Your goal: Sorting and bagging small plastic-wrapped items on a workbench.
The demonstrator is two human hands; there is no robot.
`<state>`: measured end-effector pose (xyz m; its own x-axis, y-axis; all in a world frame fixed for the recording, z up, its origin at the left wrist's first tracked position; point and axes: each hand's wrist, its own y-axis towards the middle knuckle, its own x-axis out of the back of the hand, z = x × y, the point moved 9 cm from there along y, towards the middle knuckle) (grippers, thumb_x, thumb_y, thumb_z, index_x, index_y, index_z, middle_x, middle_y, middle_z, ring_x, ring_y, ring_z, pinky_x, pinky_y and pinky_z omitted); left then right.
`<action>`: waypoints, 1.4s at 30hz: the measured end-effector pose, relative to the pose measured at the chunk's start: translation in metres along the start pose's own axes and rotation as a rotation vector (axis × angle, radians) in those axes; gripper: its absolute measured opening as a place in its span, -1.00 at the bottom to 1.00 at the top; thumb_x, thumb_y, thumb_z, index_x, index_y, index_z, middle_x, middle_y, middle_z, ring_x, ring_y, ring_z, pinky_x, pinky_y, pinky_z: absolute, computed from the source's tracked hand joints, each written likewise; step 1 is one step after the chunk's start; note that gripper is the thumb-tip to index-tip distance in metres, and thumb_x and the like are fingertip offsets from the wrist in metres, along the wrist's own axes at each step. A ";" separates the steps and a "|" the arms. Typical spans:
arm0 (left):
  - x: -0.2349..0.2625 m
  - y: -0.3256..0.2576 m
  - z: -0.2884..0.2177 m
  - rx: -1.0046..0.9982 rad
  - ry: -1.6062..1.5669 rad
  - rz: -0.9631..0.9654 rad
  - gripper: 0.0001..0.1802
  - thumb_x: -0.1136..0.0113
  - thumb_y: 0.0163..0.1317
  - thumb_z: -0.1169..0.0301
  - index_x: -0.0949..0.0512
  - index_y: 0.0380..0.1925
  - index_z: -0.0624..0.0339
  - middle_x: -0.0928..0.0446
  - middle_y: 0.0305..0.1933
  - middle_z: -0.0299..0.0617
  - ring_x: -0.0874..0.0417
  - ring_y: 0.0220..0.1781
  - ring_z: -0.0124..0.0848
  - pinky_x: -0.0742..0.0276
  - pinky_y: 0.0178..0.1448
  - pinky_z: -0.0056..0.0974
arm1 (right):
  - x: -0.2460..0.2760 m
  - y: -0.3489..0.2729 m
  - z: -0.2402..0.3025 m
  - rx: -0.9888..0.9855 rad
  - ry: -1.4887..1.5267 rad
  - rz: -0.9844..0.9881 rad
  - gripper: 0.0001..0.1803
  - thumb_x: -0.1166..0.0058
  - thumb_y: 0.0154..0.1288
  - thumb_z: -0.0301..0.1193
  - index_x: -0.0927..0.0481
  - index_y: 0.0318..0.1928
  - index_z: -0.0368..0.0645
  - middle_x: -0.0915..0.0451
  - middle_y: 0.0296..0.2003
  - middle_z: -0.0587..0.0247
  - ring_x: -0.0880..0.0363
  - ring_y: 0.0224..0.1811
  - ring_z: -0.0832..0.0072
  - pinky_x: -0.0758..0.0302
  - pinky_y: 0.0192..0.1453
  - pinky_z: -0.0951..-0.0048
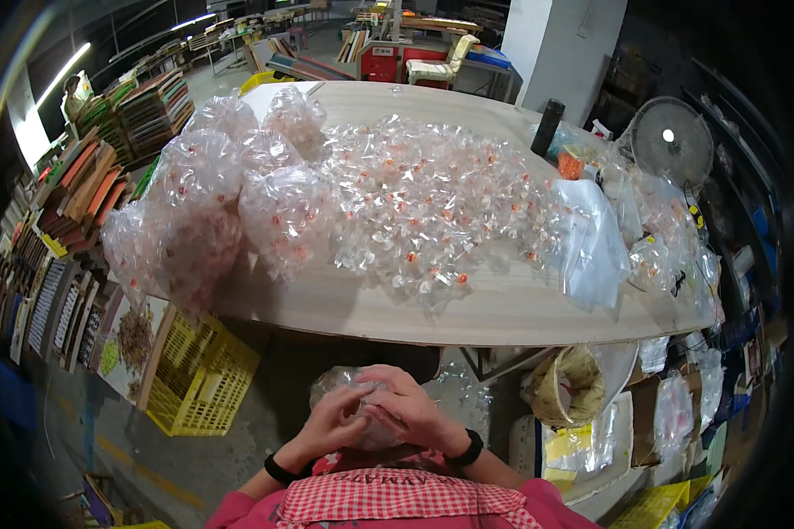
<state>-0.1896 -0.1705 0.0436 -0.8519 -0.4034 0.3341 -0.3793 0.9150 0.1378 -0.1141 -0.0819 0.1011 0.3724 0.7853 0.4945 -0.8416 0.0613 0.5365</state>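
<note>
Both my hands are at my lap, below the front edge of the table. Between them is a clear plastic bag; its contents are too hidden to make out. My left hand grips the bag from the left, fingers bent at its top. My right hand curls over the other side, its fingertips close to the left ones. On the table lies a wide heap of small clear packets with white and orange bits. Several large filled clear bags stand at its left.
Flat plastic bags lie at the table's right, near a dark bottle and a fan. A yellow crate stands below the left edge. A round bin is under the right side. Stacked boards are far left.
</note>
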 end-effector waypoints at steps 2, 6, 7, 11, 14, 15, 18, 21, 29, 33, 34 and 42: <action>-0.015 -0.002 -0.009 -0.194 0.239 0.091 -0.84 -0.09 0.27 0.39 -0.58 -0.20 0.16 -0.55 -0.18 -0.03 -0.55 -0.16 0.02 -0.41 0.00 -0.03 | -0.005 0.008 0.006 0.029 -0.014 0.025 -0.77 -0.17 0.18 -0.44 -0.55 -0.13 -0.18 -0.46 0.16 0.09 -0.40 0.26 0.10 -0.35 0.24 0.14; -0.013 0.005 -0.007 -0.091 0.203 0.108 -0.83 -0.02 0.34 0.38 -0.57 -0.28 0.19 -0.56 -0.27 -0.06 -0.57 -0.16 -0.03 -0.42 -0.01 -0.06 | -0.015 0.007 -0.007 -0.016 0.062 0.121 -0.51 -0.11 0.13 -0.53 -0.47 0.14 -0.16 -0.43 0.24 0.08 -0.35 0.33 0.08 -0.32 0.31 0.15; -0.011 0.006 -0.006 -0.042 0.140 0.133 -0.80 0.03 0.37 0.36 -0.56 -0.31 0.19 -0.56 -0.29 -0.07 -0.57 -0.16 -0.04 -0.41 -0.01 -0.07 | -0.020 0.003 -0.015 -0.068 0.166 0.159 -0.46 -0.08 0.12 -0.56 -0.45 0.19 -0.16 -0.42 0.24 0.07 -0.35 0.32 0.07 -0.31 0.34 0.16; -0.010 0.005 -0.005 -0.073 0.086 0.237 -0.70 0.14 0.44 0.29 -0.52 -0.38 0.19 -0.55 -0.31 -0.09 -0.56 -0.18 -0.07 -0.41 -0.03 -0.07 | -0.028 -0.015 -0.030 -0.084 0.170 0.171 -0.48 -0.02 0.20 -0.67 -0.46 0.21 -0.19 -0.39 0.26 0.01 -0.35 0.32 0.08 -0.27 0.40 0.18; -0.012 0.007 -0.013 -0.097 0.118 0.259 -0.67 0.18 0.46 0.25 -0.47 -0.39 0.18 -0.52 -0.32 -0.10 -0.54 -0.19 -0.09 -0.41 -0.06 -0.06 | -0.019 -0.021 -0.033 -0.115 0.134 0.082 -0.56 -0.06 0.17 -0.68 -0.52 0.10 -0.21 -0.51 0.05 0.00 -0.51 0.10 0.09 -0.47 0.17 0.26; -0.011 0.007 -0.012 -0.103 0.137 0.266 -0.66 0.19 0.47 0.24 -0.45 -0.40 0.18 -0.50 -0.33 -0.11 -0.54 -0.19 -0.09 -0.40 -0.07 -0.06 | -0.017 -0.023 -0.038 -0.182 0.152 0.081 -0.59 -0.06 0.15 -0.69 -0.54 0.05 -0.21 -0.55 -0.04 0.00 -0.56 0.01 0.07 -0.52 0.07 0.27; -0.001 0.000 0.006 0.022 -0.045 0.232 -0.68 0.12 0.47 0.25 -0.54 -0.29 0.23 -0.57 -0.23 -0.13 -0.60 -0.13 -0.22 -0.48 -0.01 -0.15 | -0.010 -0.025 -0.036 -0.254 0.153 0.091 -0.70 -0.12 0.15 -0.66 -0.58 -0.07 -0.25 -0.57 -0.20 0.04 -0.61 -0.16 0.13 -0.57 -0.11 0.30; 0.005 -0.006 0.024 0.198 -0.258 0.112 -0.79 -0.12 0.37 0.39 -0.63 -0.17 0.29 -0.64 -0.14 -0.13 -0.64 -0.05 -0.39 -0.53 0.07 -0.30 | -0.016 -0.032 -0.037 -0.403 0.223 0.140 -0.73 -0.16 0.12 -0.63 -0.61 -0.12 -0.26 -0.60 -0.26 0.07 -0.63 -0.20 0.17 -0.57 -0.16 0.31; 0.017 -0.009 0.005 0.072 -0.136 0.000 -0.73 -0.28 -0.13 0.67 -0.71 -0.35 0.22 -0.64 -0.23 -0.11 -0.67 -0.10 -0.30 -0.57 -0.01 -0.26 | -0.019 -0.039 -0.043 -0.571 0.216 0.153 -0.61 -0.09 0.13 -0.62 -0.58 0.03 -0.20 -0.61 -0.03 0.00 -0.63 -0.04 0.23 -0.57 0.01 0.34; 0.007 -0.004 -0.040 -0.291 0.320 0.107 -0.74 -0.24 -0.11 0.65 -0.62 -0.34 0.14 -0.59 -0.17 -0.12 -0.64 -0.13 -0.11 -0.59 -0.05 -0.18 | -0.022 -0.024 -0.032 -0.303 0.236 0.127 -0.43 -0.04 0.21 -0.59 -0.42 0.27 -0.13 -0.56 0.05 -0.09 -0.57 0.08 0.09 -0.51 0.14 0.29; 0.006 -0.003 -0.047 -0.321 0.376 0.133 -0.75 -0.24 -0.08 0.63 -0.60 -0.33 0.13 -0.59 -0.17 -0.12 -0.64 -0.12 -0.11 -0.59 -0.05 -0.17 | -0.027 -0.026 -0.036 -0.275 0.195 0.123 -0.43 0.00 0.22 -0.62 -0.41 0.28 -0.13 -0.57 0.03 -0.06 -0.59 0.05 0.10 -0.51 0.12 0.29; 0.004 -0.009 -0.053 -0.638 0.781 -0.056 -0.88 -0.26 -0.03 0.42 -0.58 -0.43 -0.04 -0.56 -0.24 -0.31 -0.63 -0.25 -0.33 -0.57 -0.20 -0.25 | -0.047 -0.020 -0.046 -0.284 0.282 0.193 -0.45 0.09 0.34 -0.59 -0.31 0.36 -0.16 -0.53 0.11 -0.04 -0.54 0.16 0.20 -0.42 0.24 0.31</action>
<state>-0.1702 -0.1800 0.0928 -0.2767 -0.5364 0.7973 0.0472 0.8211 0.5688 -0.1328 -0.0913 0.0356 0.1103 0.9338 0.3403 -0.9741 0.0335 0.2238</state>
